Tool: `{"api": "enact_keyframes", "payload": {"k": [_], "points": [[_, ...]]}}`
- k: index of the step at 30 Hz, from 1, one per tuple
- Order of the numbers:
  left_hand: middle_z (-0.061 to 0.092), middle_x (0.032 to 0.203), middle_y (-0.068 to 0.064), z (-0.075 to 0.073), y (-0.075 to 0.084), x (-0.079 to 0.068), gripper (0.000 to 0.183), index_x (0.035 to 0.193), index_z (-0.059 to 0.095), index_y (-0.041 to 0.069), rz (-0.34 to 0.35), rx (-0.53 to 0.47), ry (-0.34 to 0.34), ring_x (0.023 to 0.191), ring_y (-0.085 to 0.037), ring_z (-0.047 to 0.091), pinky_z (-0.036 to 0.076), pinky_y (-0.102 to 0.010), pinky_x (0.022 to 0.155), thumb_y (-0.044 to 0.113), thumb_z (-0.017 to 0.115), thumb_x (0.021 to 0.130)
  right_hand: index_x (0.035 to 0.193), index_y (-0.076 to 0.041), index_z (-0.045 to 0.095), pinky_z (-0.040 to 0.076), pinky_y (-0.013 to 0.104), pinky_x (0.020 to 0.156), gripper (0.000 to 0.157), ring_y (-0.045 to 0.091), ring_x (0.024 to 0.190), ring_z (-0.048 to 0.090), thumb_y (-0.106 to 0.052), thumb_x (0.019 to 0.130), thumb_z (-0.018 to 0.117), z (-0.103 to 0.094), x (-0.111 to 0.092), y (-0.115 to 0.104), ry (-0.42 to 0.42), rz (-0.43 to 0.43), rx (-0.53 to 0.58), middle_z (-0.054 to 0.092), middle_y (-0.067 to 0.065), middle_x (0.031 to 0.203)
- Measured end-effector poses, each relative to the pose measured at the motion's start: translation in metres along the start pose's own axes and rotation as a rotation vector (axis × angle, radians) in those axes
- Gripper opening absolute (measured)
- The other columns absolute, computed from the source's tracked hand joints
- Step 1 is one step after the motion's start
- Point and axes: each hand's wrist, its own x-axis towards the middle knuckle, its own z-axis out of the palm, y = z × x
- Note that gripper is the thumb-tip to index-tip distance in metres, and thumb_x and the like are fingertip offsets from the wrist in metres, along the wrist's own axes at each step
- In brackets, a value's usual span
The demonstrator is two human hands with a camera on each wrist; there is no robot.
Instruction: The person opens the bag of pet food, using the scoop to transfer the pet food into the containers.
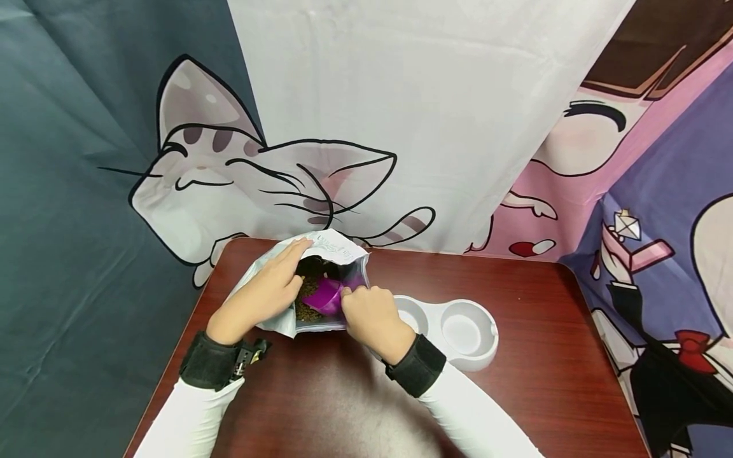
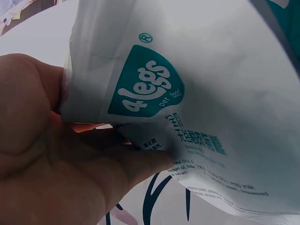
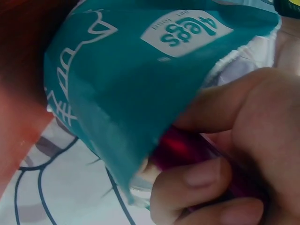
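Note:
An open pet food bag (image 1: 339,247), silvery white with teal printing, lies toward the back left of the table with its mouth facing me. Brown kibble (image 1: 306,312) shows inside it. My left hand (image 1: 270,283) grips the bag's left edge, which passes between thumb and fingers in the left wrist view. In my right hand (image 1: 375,318) is the handle of a purple scoop (image 1: 324,296), with the fingers curled round it. The scoop's bowl is inside the bag mouth, against the kibble. Close by the teal bag side (image 3: 117,89), the right wrist view shows the handle (image 3: 187,150).
A white double bowl (image 1: 487,346) stands on the table just right of the bag, partly behind my right hand and wrist. The brown table (image 1: 550,356) ends at a printed cloth backdrop (image 1: 424,127) with cartoon figures.

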Motion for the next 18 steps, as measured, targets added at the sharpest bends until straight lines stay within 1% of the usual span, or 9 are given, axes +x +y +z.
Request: {"api": "enact_keyframes", "payload": {"k": [2,9,15,18], "points": [[0.033,0.164,-0.027,0.0,0.0,0.0,0.062,0.157,0.033,-0.004,0.002,0.004,0.0,0.154,-0.04,0.029,0.024,-0.059,0.124,-0.001,0.045,0.097,0.098,-0.015,0.076,0.053,0.042,0.046,0.017,0.029,0.058,0.067,-0.024,0.083,0.075,0.003,0.002,-0.002,0.02,0.003,-0.005,0.071,0.005,0.075],[0.033,0.164,-0.027,0.0,0.0,0.001,0.063,0.158,0.032,-0.004,-0.003,0.01,-0.006,0.154,-0.041,0.028,0.024,-0.059,0.124,0.0,0.046,0.097,0.097,-0.015,0.077,0.054,0.042,0.045,0.019,0.028,0.057,0.067,-0.023,0.081,0.076,0.008,0.004,-0.005,0.06,0.01,-0.003,0.07,0.005,0.073],[0.032,0.164,-0.027,0.001,-0.001,0.001,0.063,0.158,0.032,-0.005,-0.008,0.005,-0.011,0.155,-0.042,0.027,0.023,-0.06,0.124,0.0,0.045,0.097,0.093,-0.014,0.075,0.055,0.044,0.047,0.014,0.031,0.058,0.067,-0.02,0.081,0.074,0.009,0.005,-0.005,0.012,0.041,0.068,0.072,0.006,0.075],[0.033,0.164,-0.027,0.003,-0.002,0.002,0.063,0.158,0.032,-0.005,-0.006,0.002,-0.01,0.155,-0.042,0.027,0.023,-0.06,0.125,0.0,0.045,0.096,0.094,-0.014,0.074,0.054,0.045,0.047,0.013,0.031,0.058,0.067,-0.021,0.082,0.073,0.013,0.006,-0.005,0.001,0.05,0.104,0.073,0.006,0.076]]}}
